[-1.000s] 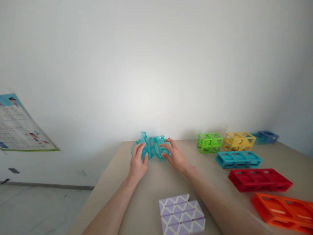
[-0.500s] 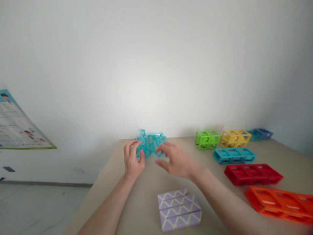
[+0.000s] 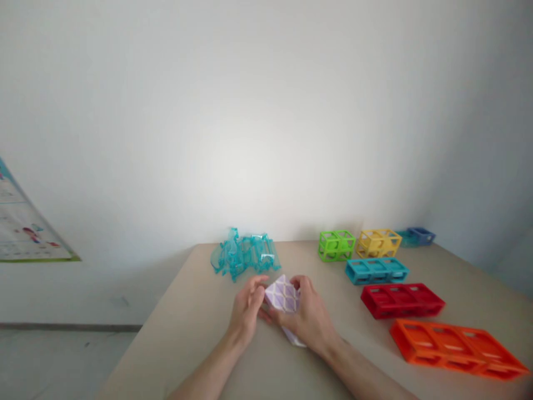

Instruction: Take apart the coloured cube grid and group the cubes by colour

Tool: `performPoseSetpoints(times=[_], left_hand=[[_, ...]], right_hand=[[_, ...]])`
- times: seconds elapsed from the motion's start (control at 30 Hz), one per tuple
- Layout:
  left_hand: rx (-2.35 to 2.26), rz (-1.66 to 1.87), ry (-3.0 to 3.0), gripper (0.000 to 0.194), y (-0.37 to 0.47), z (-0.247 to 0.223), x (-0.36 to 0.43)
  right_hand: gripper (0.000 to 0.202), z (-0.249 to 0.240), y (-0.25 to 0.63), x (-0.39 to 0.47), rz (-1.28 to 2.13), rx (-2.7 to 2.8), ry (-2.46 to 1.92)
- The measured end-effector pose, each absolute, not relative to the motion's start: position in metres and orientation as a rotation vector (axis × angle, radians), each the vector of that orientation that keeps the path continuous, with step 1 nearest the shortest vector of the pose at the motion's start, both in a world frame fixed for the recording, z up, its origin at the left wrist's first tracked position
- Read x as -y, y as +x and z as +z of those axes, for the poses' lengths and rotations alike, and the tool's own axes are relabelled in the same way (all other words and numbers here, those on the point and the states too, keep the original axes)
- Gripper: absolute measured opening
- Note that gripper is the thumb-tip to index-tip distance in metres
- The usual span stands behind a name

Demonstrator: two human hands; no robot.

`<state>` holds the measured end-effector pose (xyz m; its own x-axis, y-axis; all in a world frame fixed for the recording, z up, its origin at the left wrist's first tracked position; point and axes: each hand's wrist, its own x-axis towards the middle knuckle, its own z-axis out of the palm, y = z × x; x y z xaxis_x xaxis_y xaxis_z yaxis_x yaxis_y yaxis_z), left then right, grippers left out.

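A purple block puzzle (image 3: 283,295) with white diamond lines is held above the table between both hands, tilted, with a lower part hanging out beneath the right palm. My right hand (image 3: 310,319) grips it from the right, fingers over its upper edge and thumb across its lower front. My left hand (image 3: 246,311) is closed on its left edge, the fingertips partly hidden behind it. Behind the hands, a heap of clear teal plastic pieces (image 3: 244,254) lies near the wall.
On the right of the table (image 3: 175,333) stand hollow frame blocks: green (image 3: 336,246), yellow (image 3: 378,243), teal (image 3: 377,270), red (image 3: 402,300), orange (image 3: 456,347) and blue (image 3: 421,236). A poster (image 3: 31,228) hangs at left.
Both hands have come back from the teal pieces towards me. They have taken hold of the purple block, which lay on the table, and lifted and tilted it. The view has shifted slightly.
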<state>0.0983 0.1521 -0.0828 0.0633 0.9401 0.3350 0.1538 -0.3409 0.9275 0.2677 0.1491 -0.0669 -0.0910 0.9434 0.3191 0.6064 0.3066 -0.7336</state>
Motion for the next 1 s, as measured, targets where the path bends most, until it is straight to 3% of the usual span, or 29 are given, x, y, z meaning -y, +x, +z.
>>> performPoseSetpoints(times=[0.17, 0.3, 0.43, 0.63, 1.0], left_hand=[[-1.217, 1.275, 1.379, 0.038, 0.113, -0.081, -0.142], [-1.170, 1.190, 1.286, 0.034, 0.101, -0.078, -0.150], [-1.148, 1.184, 1.212, 0.031, 0.099, -0.078, -0.153], [-1.046, 1.195, 1.005, 0.027, 0.101, -0.070, -0.149], [-1.059, 1.072, 1.043, 0.028, 0.094, -0.071, -0.148]], right_hand=[[0.022, -0.074, 0.262, -0.150, 0.808, 1.732, -1.179], [0.025, -0.075, 0.270, -0.151, 1.079, 1.725, -1.005], [0.022, -0.074, 0.277, -0.150, 0.985, 1.842, -0.979], [0.054, -0.064, 0.277, -0.145, 0.738, 2.077, -0.966], [0.042, -0.047, 0.284, -0.145, 0.521, 2.311, -1.028]])
